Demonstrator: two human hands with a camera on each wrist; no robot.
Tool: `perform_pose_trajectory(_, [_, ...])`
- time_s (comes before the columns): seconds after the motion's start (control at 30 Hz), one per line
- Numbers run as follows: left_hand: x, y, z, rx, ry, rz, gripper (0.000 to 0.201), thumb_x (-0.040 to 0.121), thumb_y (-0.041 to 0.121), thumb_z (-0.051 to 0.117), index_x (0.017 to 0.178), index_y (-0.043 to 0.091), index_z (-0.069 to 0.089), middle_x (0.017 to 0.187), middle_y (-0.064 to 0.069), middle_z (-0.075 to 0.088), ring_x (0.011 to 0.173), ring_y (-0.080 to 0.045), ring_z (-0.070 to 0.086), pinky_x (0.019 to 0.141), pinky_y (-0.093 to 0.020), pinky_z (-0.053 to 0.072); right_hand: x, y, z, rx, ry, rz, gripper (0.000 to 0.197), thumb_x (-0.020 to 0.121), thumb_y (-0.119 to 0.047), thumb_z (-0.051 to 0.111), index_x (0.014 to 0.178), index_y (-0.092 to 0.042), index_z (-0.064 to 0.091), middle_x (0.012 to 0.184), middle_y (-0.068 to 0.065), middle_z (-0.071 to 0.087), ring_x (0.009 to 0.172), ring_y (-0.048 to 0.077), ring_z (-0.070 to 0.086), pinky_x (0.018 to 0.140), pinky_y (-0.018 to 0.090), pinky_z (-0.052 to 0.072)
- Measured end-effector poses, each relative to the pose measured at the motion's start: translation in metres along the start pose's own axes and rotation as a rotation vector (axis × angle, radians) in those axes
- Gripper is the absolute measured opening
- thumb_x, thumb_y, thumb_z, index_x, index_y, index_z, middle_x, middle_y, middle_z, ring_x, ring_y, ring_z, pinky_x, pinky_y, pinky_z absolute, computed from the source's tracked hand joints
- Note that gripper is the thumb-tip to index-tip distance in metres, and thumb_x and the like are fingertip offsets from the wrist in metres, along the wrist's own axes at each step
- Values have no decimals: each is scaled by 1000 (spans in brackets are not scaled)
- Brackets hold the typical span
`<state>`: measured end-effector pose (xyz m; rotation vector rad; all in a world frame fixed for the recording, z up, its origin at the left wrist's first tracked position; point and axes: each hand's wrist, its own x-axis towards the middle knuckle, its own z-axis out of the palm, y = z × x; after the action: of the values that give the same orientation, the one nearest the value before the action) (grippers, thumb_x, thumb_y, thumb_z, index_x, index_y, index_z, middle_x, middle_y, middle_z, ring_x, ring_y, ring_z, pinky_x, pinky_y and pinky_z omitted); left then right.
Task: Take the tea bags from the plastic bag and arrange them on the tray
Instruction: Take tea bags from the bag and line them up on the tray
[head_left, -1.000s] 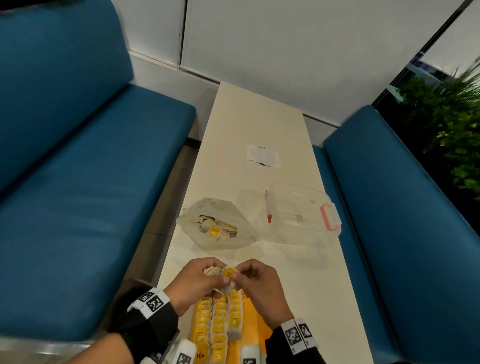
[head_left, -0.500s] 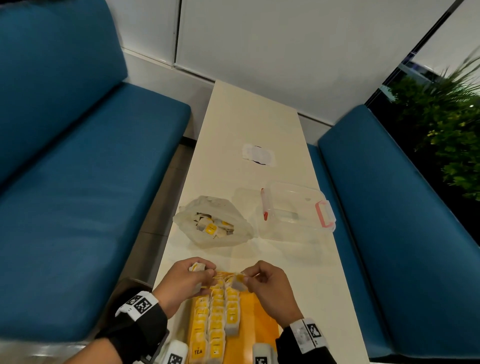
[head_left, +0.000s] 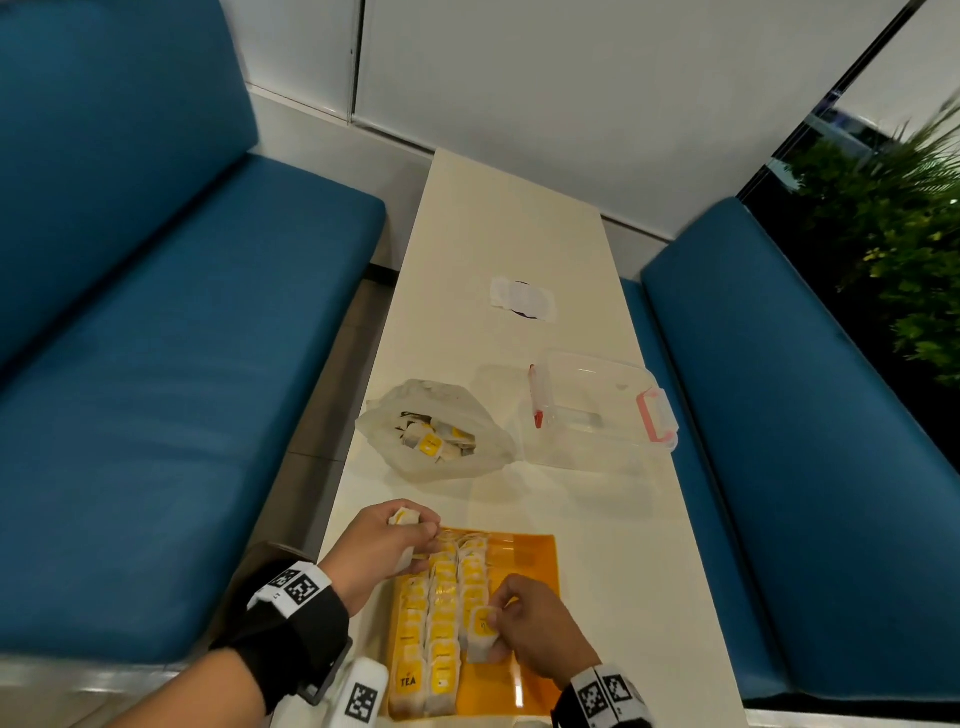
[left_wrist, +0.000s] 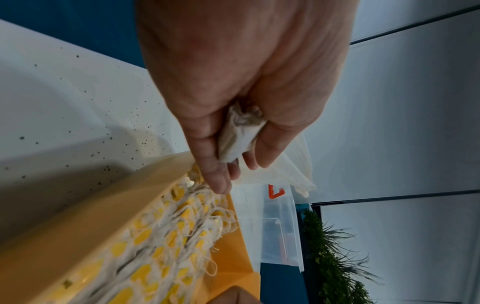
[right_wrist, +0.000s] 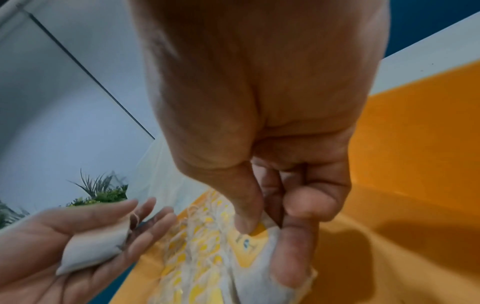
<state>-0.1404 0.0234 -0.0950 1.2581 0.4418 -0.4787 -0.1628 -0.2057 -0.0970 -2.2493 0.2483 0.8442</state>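
Observation:
An orange tray (head_left: 535, 561) lies at the near end of the table with several tea bags (head_left: 444, 623) in three rows on its left half. My right hand (head_left: 524, 623) pinches a yellow-tagged tea bag (head_left: 482, 631) at the near end of the right row, thumb on its tag (right_wrist: 255, 229). My left hand (head_left: 384, 545) hovers over the tray's far left corner and holds tea bags (left_wrist: 240, 133) in its palm. The plastic bag (head_left: 436, 431) lies open further up the table with several tea bags (head_left: 431, 441) inside.
A clear plastic box (head_left: 597, 410) with red clips stands right of the bag. A white paper patch (head_left: 522, 299) lies further up the narrow table (head_left: 493, 223). Blue benches (head_left: 182, 364) flank both sides; a plant (head_left: 904, 234) is at the far right.
My hands came apart. The right one moved down toward me with one tea bag to the near end of the right row. The left hand stayed by the tray's far left corner.

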Motion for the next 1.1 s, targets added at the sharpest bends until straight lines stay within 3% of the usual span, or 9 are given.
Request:
perform_pose_trajectory(0.13, [0, 0, -1, -8, -3, -4, 8, 94, 7, 67, 99, 5, 74, 101, -15, 77, 95, -27, 76, 81, -36, 61, 5, 6, 12, 8, 6, 83, 5, 90, -12, 65, 91, -14, 61, 86, 10, 74, 65, 20, 75, 63, 30, 58])
perform_pose_trajectory(0.3, [-1, 1, 0, -12, -14, -22, 10, 94, 8, 67, 100, 5, 74, 101, -13, 77, 97, -26, 75, 87, -40, 60, 6, 9, 23, 50, 45, 79, 10, 91, -12, 65, 87, -15, 57, 82, 3, 67, 64, 23, 75, 57, 33, 57])
perform_pose_trajectory(0.57, [-1, 2, 1, -43, -22, -39, 15, 94, 10, 68, 105, 1, 73, 103, -14, 77, 98, -26, 75, 93, -45, 59, 7, 8, 34, 108, 106, 113, 12, 89, -8, 63, 86, -14, 53, 84, 10, 71, 62, 30, 73, 62, 44, 62])
perform_pose_trajectory(0.83, [-1, 5, -2, -66, -71, -46, 32, 94, 27, 69, 110, -1, 70, 112, -18, 74, 102, -25, 74, 97, -47, 57, 7, 4, 36, 98, 178, 79, 12, 90, -6, 63, 86, -13, 53, 79, 12, 68, 59, 29, 73, 61, 45, 60])
perform_pose_trajectory(0.97, [-4, 11, -2, -150, -58, -104, 48, 97, 44, 60, 111, -1, 70, 108, -20, 73, 105, -34, 72, 91, -44, 58, 4, 1, 33, 73, 183, 74, 13, 84, -13, 66, 86, -17, 54, 83, 13, 70, 63, 28, 72, 65, 48, 61])
perform_pose_trajectory(1.03, [-4, 13, -3, -217, -64, -130, 51, 99, 46, 56, 112, -1, 70, 106, -22, 73, 106, -38, 71, 89, -44, 58, 3, -8, 24, -9, 246, -4, 14, 79, -23, 68, 83, -22, 54, 80, 2, 68, 70, 21, 70, 71, 45, 59])
perform_pose_trajectory(1.1, [-4, 13, -3, -269, -64, -138, 50, 101, 42, 52, 114, -3, 68, 104, -24, 72, 100, -38, 72, 95, -47, 55, -4, -30, 16, 27, 282, -125, 16, 80, -29, 72, 82, -23, 57, 77, 0, 64, 70, 17, 66, 66, 38, 59])
